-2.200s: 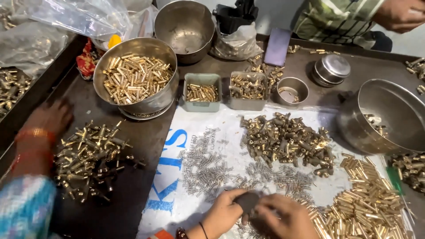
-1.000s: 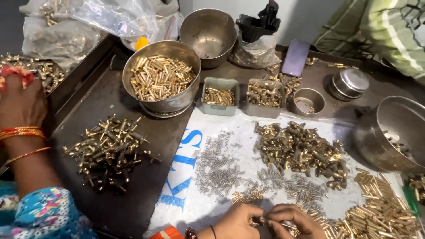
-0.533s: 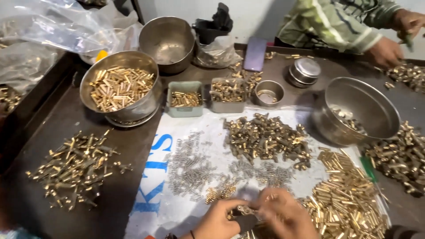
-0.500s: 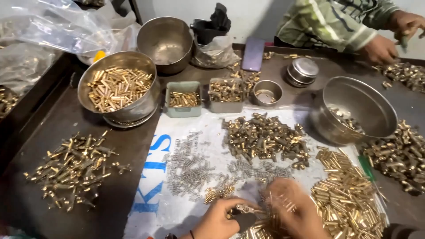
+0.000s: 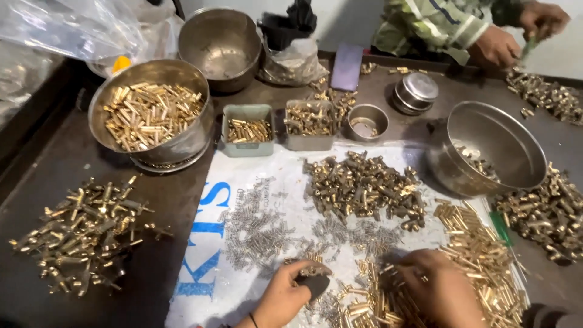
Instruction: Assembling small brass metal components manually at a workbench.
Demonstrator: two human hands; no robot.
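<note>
Dark holder (image 5: 314,284): near the bench's front edge, on the white sack (image 5: 255,176).
Left hand (image 5: 282,297): fingers curled around the dark holder.
Right hand (image 5: 438,290): fingers bent down into the brass tubes (image 5: 480,255); whether it holds one cannot be told.
Springs (image 5: 258,225): just left of both hands.

steel bowl of brass tubes (image 5: 152,114), empty steel bowl (image 5: 495,147), purple phone (image 5: 347,66)

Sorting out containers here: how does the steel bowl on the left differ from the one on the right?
The left bowl stands upright and is heaped nearly full with brass tubes; the right bowl is tilted toward the person's hands and holds only a few pieces at its bottom. The left bowl sits on the dark tray; the right bowl rests partly on the white sheet. Both are round, shiny metal.
</note>
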